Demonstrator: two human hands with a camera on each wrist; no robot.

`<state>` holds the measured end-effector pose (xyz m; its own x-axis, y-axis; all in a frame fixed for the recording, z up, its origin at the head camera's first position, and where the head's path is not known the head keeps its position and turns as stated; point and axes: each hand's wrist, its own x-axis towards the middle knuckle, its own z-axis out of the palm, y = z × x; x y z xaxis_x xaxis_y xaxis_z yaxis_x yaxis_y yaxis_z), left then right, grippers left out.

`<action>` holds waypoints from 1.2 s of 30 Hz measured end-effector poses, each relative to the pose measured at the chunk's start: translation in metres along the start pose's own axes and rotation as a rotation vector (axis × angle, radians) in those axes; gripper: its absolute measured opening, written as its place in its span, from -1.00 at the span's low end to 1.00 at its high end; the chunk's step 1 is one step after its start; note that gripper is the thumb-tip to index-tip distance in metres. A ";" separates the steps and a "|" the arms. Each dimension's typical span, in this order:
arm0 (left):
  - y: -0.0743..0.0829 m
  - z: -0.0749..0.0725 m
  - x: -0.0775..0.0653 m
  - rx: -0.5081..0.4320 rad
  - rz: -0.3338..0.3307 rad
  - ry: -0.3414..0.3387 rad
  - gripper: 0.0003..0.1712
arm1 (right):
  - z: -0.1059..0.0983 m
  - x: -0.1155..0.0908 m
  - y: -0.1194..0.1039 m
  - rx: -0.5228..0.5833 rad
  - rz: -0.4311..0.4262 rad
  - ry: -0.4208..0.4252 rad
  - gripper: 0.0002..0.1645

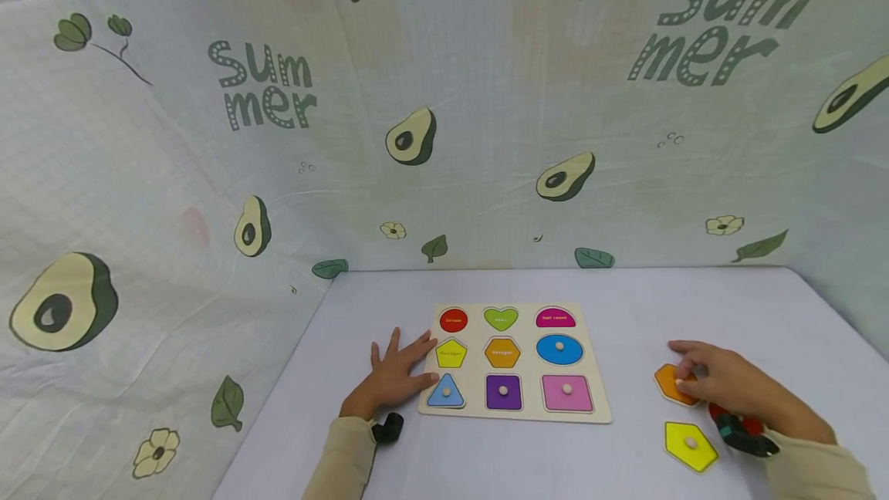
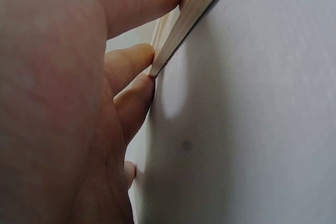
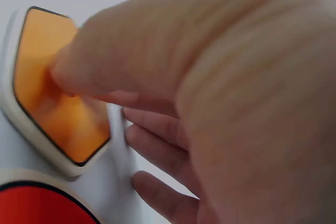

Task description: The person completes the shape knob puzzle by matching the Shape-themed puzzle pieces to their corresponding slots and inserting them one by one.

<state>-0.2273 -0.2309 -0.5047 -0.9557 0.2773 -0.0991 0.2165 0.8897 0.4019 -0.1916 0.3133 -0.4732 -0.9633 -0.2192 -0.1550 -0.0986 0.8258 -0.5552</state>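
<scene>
A wooden shape puzzle board (image 1: 528, 413) lies on the white table. Along its left edge my left hand (image 1: 392, 376) rests with fingers spread, the thumb by the blue triangle piece (image 1: 446, 392). In the left wrist view, fingertips touch the side of the board (image 2: 184, 22). Off to the right, my right hand (image 1: 729, 380) pinches the orange hexagon puzzle piece (image 3: 39, 51) at its middle, the thumb and finger hiding its knob. A yellow pentagon piece (image 1: 684, 450) lies just nearer, and a red piece (image 3: 37, 205) shows partly beneath the right wrist.
Knobbed pieces sit in the board: a blue oval (image 1: 559, 353), a purple square (image 1: 503, 401) and a pink rectangle (image 1: 567, 403). Labelled shapes without knobs fill its other places, such as the orange hexagon spot (image 1: 502, 361). A printed cloth (image 1: 479, 199) hangs behind the table.
</scene>
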 end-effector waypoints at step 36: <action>0.002 -0.001 -0.001 0.020 -0.017 -0.006 -0.17 | 0.035 0.018 -0.044 0.102 -0.157 0.338 -0.77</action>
<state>-0.2263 -0.2293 -0.5031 -0.9582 0.2637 -0.1111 0.2038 0.9015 0.3817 -0.1959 0.2547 -0.4801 -0.9682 -0.1409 0.2069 -0.2423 0.7360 -0.6321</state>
